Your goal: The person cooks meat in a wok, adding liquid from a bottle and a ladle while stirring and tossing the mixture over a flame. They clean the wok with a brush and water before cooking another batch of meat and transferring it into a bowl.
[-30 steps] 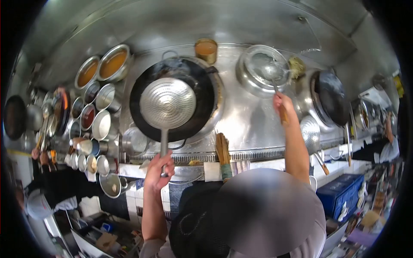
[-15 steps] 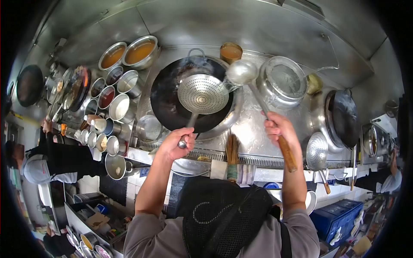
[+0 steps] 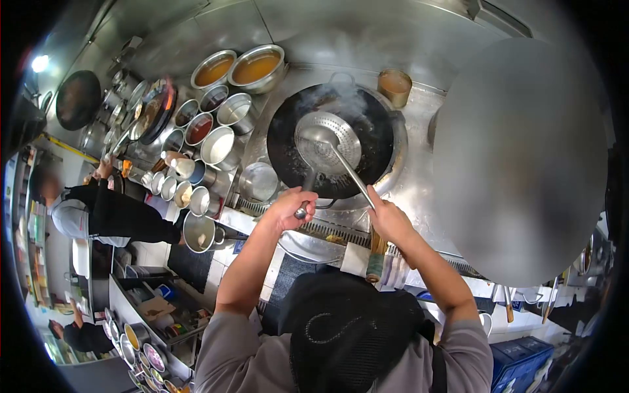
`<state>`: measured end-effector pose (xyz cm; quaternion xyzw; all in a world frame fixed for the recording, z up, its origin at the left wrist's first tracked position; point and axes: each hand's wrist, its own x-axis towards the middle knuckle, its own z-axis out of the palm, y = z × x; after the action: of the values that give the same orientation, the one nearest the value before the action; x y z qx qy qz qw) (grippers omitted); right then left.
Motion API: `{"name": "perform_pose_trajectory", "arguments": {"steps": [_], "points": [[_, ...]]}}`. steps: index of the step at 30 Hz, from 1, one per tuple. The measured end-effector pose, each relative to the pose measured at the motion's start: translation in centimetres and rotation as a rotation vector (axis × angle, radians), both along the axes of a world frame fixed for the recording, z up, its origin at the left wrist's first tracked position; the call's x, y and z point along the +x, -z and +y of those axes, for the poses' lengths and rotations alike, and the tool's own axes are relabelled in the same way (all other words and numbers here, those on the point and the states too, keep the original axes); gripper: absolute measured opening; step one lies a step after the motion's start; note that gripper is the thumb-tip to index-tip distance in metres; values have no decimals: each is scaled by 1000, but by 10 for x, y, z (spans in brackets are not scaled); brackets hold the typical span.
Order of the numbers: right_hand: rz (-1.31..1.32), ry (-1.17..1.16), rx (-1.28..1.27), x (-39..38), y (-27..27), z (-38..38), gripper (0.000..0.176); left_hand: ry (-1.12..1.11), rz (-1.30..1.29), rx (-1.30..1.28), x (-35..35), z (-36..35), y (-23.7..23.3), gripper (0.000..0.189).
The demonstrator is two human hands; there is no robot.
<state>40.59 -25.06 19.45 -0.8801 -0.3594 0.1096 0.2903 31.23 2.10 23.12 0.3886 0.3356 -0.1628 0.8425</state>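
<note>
A perforated skimmer (image 3: pixel 350 142) lies over the dark wok (image 3: pixel 378 141), and my left hand (image 3: pixel 293 208) is closed round the end of its handle. My right hand (image 3: pixel 391 221) grips the handle of a ladle (image 3: pixel 348 169), whose bowl rests in or just above the skimmer. Steam rises from the wok's far side. Whatever is beneath the skimmer is mostly hidden.
Bowls of amber liquid (image 3: pixel 255 67) stand behind several metal pots (image 3: pixel 221 147) on the left. A tin (image 3: pixel 395 88) is at the back, and a bamboo brush (image 3: pixel 378 252) is near the front edge. A grey blur covers the right. Another person (image 3: pixel 121 213) works at left.
My right hand has swung left and brought the ladle from beside the wok over the skimmer. The skimmer remains over the wok in my left hand. The view has shifted.
</note>
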Motion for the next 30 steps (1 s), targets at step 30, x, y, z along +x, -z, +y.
{"name": "perform_pose_trajectory", "arguments": {"steps": [30], "points": [[676,986,614,202,46,-216,21,-250,-296,-427,-40,-10,21,30]]}}
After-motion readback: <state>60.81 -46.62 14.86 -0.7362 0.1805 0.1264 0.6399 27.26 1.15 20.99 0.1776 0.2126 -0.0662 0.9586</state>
